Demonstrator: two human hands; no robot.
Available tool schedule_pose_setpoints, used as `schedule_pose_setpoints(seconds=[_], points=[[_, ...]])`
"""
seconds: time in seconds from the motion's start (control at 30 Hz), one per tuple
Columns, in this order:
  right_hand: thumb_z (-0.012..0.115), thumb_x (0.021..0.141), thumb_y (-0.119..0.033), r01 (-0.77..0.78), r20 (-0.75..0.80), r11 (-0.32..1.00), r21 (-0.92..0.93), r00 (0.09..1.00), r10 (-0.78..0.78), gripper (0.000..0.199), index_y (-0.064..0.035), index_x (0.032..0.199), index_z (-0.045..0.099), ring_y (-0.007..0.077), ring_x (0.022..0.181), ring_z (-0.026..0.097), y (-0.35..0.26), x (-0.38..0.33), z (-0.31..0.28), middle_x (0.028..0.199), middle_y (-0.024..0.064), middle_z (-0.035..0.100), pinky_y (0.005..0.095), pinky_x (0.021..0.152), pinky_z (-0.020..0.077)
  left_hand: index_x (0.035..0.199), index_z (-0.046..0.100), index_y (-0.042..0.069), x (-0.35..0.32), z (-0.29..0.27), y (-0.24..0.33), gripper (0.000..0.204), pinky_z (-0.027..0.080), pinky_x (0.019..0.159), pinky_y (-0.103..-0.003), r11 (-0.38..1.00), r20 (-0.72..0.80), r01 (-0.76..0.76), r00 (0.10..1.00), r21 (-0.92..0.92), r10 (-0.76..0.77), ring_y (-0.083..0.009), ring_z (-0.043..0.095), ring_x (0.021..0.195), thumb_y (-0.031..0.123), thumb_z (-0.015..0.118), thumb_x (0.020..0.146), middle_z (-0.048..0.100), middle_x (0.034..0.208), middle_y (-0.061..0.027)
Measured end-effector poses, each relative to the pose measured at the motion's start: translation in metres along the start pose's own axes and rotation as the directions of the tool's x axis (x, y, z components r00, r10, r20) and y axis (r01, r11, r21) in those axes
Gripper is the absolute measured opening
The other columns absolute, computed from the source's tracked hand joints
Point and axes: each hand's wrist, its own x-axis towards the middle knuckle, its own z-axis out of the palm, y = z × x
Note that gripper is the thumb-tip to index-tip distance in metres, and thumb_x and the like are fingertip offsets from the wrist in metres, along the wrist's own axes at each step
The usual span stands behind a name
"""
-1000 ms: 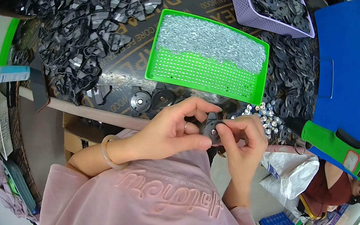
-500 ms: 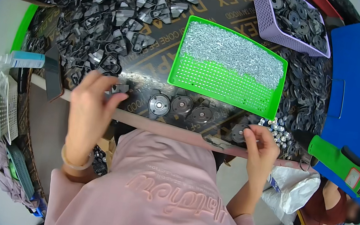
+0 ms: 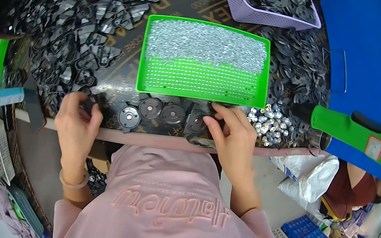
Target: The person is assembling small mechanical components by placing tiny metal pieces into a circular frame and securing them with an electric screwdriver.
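Near the table's front edge, my left hand (image 3: 76,120) is closed around a black plastic bracket-like piece (image 3: 88,103), beside the heap of similar pieces. My right hand (image 3: 235,137) grips the right edge of a black round disc part (image 3: 196,121) between thumb and fingers. That part lies at the right end of a short row on the table. Left of it are two dark discs, one (image 3: 172,113) beside the other (image 3: 150,107), each with a small bright centre. A disc with a silvery face (image 3: 129,117) ends the row on the left.
A green tray (image 3: 264,93) of small silver pins stands behind the row. Silver metal caps (image 3: 270,125) lie right of my right hand, near a green power screwdriver (image 3: 359,133). Black brackets (image 3: 67,28) cover the left; loose discs (image 3: 295,65) and a lilac basket (image 3: 258,16) are at right.
My right hand has moved left with the disc part, from near the metal caps to the end of the row. My left hand has closed on a black piece. The whole view has shifted.
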Motion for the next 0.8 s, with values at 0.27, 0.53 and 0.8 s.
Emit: schedule_pose_setpoints(seconds=[0.27,0.53,0.8], points=[[0.072,0.084,-0.003,-0.084,-0.236,0.953,-0.290,0.972,0.014,0.009,-0.0047,0.093,0.070,0.0258,0.070,0.062,0.044,-0.013,-0.053,0.091,0.0099,0.062,0.0352,0.060,0.0485,0.122,0.064,-0.004,0.019,-0.019,0.010,0.040,0.052,0.069,-0.020,0.869,0.059,0.047,0.998,-0.493,-0.021,-0.0084,0.056,0.089,-0.009,0.060,0.083,0.058,0.112,-0.0088],[0.078,0.077,-0.007,-0.025,-0.246,0.927,-0.375,0.967,-0.073,0.013,-0.0046,0.087,0.070,0.0286,0.084,0.060,0.046,-0.013,-0.037,0.092,0.0088,0.060,0.0395,0.071,0.0488,0.134,0.050,-0.011,0.023,0.003,0.059,0.054,0.053,0.093,-0.026,0.337,0.351,0.282,0.922,-0.898,0.166,-0.0188,0.059,0.118,-0.017,0.064,0.082,0.056,0.131,-0.0181],[0.077,0.077,-0.006,-0.027,-0.263,0.895,-0.446,0.960,-0.102,0.013,-0.0046,0.087,0.069,0.0292,0.086,0.060,0.042,-0.013,-0.030,0.090,0.0090,0.058,0.0403,0.074,0.0483,0.144,0.043,-0.006,0.022,0.014,0.090,0.080,0.056,0.093,-0.028,0.123,0.457,0.442,0.830,-0.889,0.321,-0.0176,0.059,0.113,-0.021,0.072,0.072,0.051,0.125,-0.0094]])
